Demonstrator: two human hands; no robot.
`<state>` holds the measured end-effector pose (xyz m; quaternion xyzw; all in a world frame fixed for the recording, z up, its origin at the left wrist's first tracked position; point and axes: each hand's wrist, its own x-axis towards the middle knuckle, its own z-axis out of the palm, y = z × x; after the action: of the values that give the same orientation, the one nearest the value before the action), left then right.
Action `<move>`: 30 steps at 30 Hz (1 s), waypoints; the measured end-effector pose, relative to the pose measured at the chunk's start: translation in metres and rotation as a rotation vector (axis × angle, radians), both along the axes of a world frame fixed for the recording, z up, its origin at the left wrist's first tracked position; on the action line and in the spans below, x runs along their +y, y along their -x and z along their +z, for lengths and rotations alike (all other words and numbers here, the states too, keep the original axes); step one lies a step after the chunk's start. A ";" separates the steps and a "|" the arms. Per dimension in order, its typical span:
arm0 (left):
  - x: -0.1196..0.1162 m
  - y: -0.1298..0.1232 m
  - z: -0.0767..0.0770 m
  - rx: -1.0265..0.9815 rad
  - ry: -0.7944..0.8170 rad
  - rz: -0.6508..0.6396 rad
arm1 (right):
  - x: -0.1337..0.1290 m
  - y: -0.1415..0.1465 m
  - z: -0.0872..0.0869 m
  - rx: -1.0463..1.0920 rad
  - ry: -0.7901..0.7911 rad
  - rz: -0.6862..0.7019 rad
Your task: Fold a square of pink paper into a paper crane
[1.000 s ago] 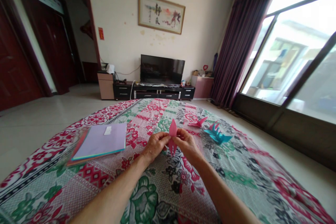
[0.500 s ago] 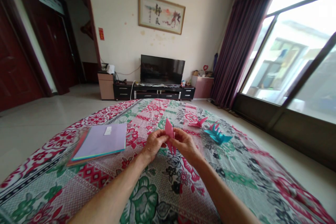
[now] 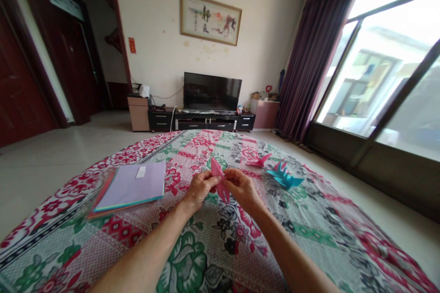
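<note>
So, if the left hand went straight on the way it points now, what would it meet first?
Beyond the pink paper that the left hand holds, it would probably meet the right hand first, though one view leaves the depth unclear.

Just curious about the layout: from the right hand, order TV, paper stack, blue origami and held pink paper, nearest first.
1. Pink paper, in right hand and left hand.
2. Blue origami, right.
3. Paper stack, left.
4. TV, beyond the tablecloth.
</note>
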<state>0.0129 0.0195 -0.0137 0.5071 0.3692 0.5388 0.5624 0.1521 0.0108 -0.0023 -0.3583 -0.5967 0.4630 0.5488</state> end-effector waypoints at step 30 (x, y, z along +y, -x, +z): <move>-0.002 0.003 0.008 0.067 -0.040 0.018 | -0.006 0.007 -0.007 -0.137 -0.082 -0.245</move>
<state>0.0100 0.0170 -0.0057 0.5324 0.3818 0.5339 0.5346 0.1452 0.0044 -0.0097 -0.4364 -0.6033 0.3420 0.5732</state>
